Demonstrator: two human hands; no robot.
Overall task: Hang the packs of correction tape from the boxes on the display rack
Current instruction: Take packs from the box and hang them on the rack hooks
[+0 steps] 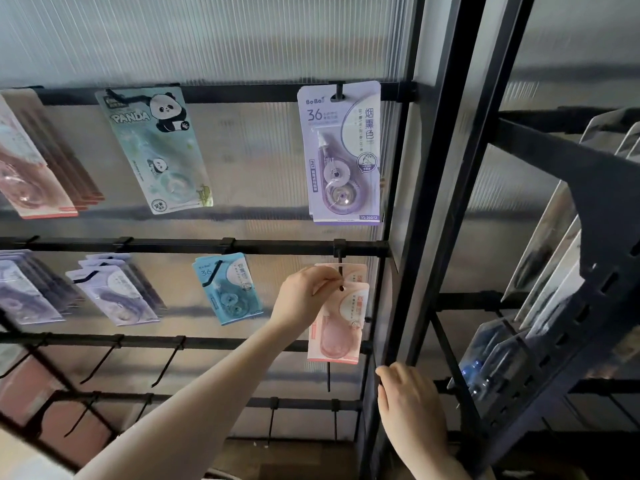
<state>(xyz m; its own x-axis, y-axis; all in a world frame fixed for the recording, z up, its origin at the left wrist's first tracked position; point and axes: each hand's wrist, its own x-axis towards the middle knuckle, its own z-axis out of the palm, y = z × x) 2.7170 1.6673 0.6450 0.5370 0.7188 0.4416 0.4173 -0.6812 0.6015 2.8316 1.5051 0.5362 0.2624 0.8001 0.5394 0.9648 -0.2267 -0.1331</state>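
One pink pack [337, 323] is pinched by the left grip [304, 296] at the hook [341, 271]; a missed hole drops it. Right grip [405, 400] wraps the rack post [391, 306].

Black rack [194, 245] all round me, its bars dark against the grey ribbed panel [207, 36]. I'm pinching a pale pink pack [341, 323] in my left hand [304, 292]. Straight above it, a lilac pack [341, 150] with a white "36". Left of the pink one, a sky-blue pack [227, 289]. Up and further left, a mint pack [156, 150] with a black-and-white panda. Beyond, purple packs [114, 292].
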